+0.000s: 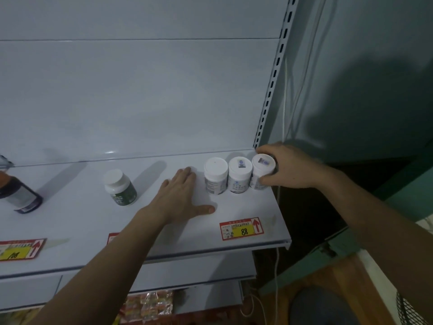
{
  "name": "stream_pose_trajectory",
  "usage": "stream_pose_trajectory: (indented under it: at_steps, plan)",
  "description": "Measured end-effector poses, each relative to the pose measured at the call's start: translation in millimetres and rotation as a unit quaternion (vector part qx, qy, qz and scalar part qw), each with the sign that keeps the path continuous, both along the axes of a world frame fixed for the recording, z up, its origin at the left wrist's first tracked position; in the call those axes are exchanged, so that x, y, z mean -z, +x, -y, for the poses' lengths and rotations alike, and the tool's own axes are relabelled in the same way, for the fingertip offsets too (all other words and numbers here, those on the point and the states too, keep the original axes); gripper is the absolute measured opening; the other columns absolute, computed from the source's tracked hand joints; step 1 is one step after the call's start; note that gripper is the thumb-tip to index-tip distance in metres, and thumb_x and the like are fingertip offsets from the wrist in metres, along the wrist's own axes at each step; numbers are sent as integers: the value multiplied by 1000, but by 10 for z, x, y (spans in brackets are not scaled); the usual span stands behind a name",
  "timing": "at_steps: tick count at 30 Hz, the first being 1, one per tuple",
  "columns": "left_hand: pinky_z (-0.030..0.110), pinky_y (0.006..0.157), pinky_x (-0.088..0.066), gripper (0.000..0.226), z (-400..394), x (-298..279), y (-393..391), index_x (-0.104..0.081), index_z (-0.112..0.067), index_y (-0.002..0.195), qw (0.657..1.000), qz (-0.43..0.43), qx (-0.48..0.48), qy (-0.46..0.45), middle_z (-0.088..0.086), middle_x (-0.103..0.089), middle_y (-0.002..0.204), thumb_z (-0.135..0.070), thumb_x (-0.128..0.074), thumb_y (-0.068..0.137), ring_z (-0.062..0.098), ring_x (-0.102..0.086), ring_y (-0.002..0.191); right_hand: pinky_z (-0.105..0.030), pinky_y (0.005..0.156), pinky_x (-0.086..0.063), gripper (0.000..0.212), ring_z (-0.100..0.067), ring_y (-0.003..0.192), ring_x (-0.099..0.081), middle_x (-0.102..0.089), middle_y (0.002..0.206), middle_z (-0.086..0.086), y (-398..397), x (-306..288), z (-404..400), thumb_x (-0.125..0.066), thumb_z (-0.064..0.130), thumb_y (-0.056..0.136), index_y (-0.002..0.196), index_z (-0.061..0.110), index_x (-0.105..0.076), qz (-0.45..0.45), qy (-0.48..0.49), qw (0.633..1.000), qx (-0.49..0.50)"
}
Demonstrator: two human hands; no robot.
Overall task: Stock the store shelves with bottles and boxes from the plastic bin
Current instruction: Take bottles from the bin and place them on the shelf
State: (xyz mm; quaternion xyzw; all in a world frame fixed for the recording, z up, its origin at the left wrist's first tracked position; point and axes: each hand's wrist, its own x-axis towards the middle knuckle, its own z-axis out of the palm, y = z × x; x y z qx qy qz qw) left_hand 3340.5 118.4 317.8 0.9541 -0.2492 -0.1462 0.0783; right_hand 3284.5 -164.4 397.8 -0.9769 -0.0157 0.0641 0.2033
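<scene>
**Head view: small white bottles go in a row at the right end of the shelf**

The head view looks down on a white shelf (77,221). At the far left stands a dark bottle (22,195), then a green bottle (120,186) with a white cap. The left hand (180,198) lies flat and open on the shelf, holding nothing.

Just to its right, three white bottles stand in a row, very close together: the first white bottle (215,175), the middle white bottle (240,175), and the third white bottle (261,171), which leans a little. The right hand (285,167) is closed around this third one at its side.

These bottles look like light, stiff plastic with smooth labels, so probably a little slippery. I think the best hold is around the body under the cap, and a push could tip the neighbours. The plastic bin is not visible.
</scene>
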Motion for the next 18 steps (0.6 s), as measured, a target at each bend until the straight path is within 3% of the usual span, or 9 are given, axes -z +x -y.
stream_pose_trajectory:
  at_steps: [2,4,9,11,18]
  plan:
    - [42,121,-21,110,-7,-105,-34,-9,-15,159,1000,-10,-5,-15,3,-5,169,-75,-58,81,23,-16,152,-40,98,-50,73,-13,120,-54,-53,138,9,-21,-57,-48,-76,50,77,141,31,-47,23,-9,1000,13]
    - [40,121,-22,104,-74,-278,-75,-11,-18,160,999,9,-8,-42,1,-8,169,-71,-58,84,22,-19,152,-40,104,-45,77,-7,126,-45,-40,151,10,-26,-118,-161,-70,52,85,151,33,-36,70,13,997,15]
    - [25,116,-18,84,-663,-905,-250,-24,-20,158,981,145,-34,-122,-4,-20,166,-64,-52,92,12,-20,151,-27,115,-25,60,-3,141,-30,-38,154,14,113,-114,-886,-61,34,96,151,27,-39,164,90,981,-48]
    - [27,117,-19,79,-1054,-1034,-344,-26,-21,158,974,170,-79,-130,-6,-21,166,-61,-50,94,10,-20,151,-24,117,-17,57,-1,147,-19,-36,153,16,180,-38,-1284,-61,29,97,150,25,-41,180,104,976,-71]
    - [37,120,-23,82,-2888,-1018,-806,-22,-17,159,955,190,-219,-70,1,-21,166,-58,-51,94,16,-15,153,-46,125,-15,65,-4,153,-3,-23,164,12,289,71,-2986,-56,39,99,156,27,-28,128,90,969,-193]
